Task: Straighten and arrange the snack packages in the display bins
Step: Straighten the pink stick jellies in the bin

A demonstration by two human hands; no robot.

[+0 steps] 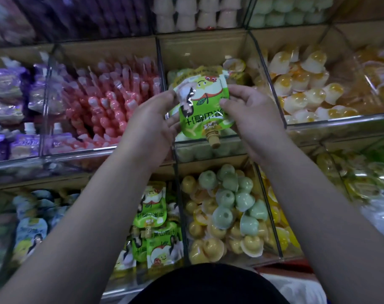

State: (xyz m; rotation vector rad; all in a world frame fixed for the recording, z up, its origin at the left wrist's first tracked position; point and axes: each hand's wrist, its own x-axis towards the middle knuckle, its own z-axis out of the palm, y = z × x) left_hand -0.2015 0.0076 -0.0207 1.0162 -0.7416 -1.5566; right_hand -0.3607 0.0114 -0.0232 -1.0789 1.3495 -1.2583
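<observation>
A green spouted drink pouch (205, 106) hangs upside down in the middle of the view, its tan cap pointing toward me. My left hand (151, 126) pinches its left edge and my right hand (250, 119) pinches its right edge. It is held above a middle-row clear bin (208, 148) with pale green packs inside. More green pouches (156, 224) of the same kind lie jumbled in the lower bin below my left forearm.
Clear bins stand in stepped rows: pink stick packs (112, 102) to the left, purple pouches (11, 110) far left, orange jelly cups (307, 91) to the right, green and yellow jelly cups (228, 207) lower right, blue pouches (31, 224) lower left.
</observation>
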